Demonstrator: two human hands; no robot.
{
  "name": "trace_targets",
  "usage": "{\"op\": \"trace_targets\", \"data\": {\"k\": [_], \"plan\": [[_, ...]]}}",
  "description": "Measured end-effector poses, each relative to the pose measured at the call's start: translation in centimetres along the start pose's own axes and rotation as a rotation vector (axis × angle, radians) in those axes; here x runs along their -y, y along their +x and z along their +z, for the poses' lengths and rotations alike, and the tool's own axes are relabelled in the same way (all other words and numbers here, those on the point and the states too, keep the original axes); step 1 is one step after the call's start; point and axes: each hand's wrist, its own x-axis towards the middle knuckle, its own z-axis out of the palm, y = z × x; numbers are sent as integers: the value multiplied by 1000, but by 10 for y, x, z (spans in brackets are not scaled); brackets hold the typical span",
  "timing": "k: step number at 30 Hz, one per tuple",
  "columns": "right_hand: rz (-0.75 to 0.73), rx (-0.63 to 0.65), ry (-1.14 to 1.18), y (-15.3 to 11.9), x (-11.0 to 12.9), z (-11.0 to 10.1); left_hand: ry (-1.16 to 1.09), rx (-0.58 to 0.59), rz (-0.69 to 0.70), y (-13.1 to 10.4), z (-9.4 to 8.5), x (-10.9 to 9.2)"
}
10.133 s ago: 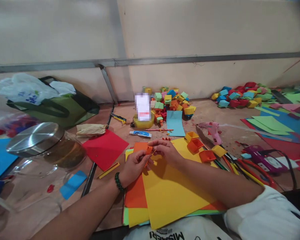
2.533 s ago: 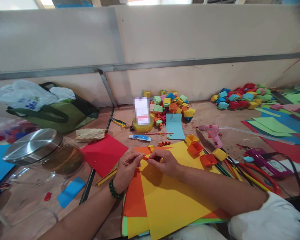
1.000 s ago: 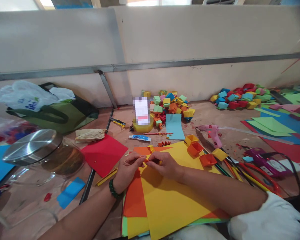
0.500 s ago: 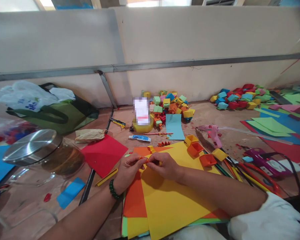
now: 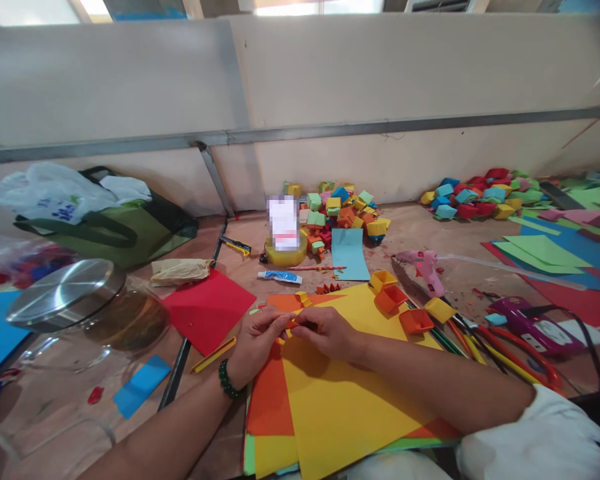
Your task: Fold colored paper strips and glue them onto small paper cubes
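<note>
- My left hand (image 5: 263, 337) is pinched, thumb and finger closed on an orange piece (image 5: 293, 323)
- My right hand (image 5: 333, 333) pinches that same piece from the other side, so the two sets of fingertips nearly meet
- The piece lies right between my fingertips, above the top part of the yellow sheet (image 5: 340, 400); my fingers hide most of it, and I cannot tell its shape
- Just beyond my fingers sits a small yellow bit (image 5: 304, 299), with a spiky strip (image 5: 329, 288) near it
- Past my right hand, toward the right, stand open paper boxes (image 5: 391, 299), orange and yellow
- The glue gun (image 5: 425, 267) lies beyond those boxes
- By my left wrist, with its green bracelet (image 5: 226, 379), lies a yellow strip (image 5: 214, 355); the red sheet (image 5: 211, 310) is farther off
</note>
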Motion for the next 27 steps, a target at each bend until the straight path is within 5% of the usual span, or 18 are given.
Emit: {"op": "trace_targets", "data": {"k": [27], "plan": [[-63,17,33,-1,1,0,24,48,55,-2,0,2]]}}
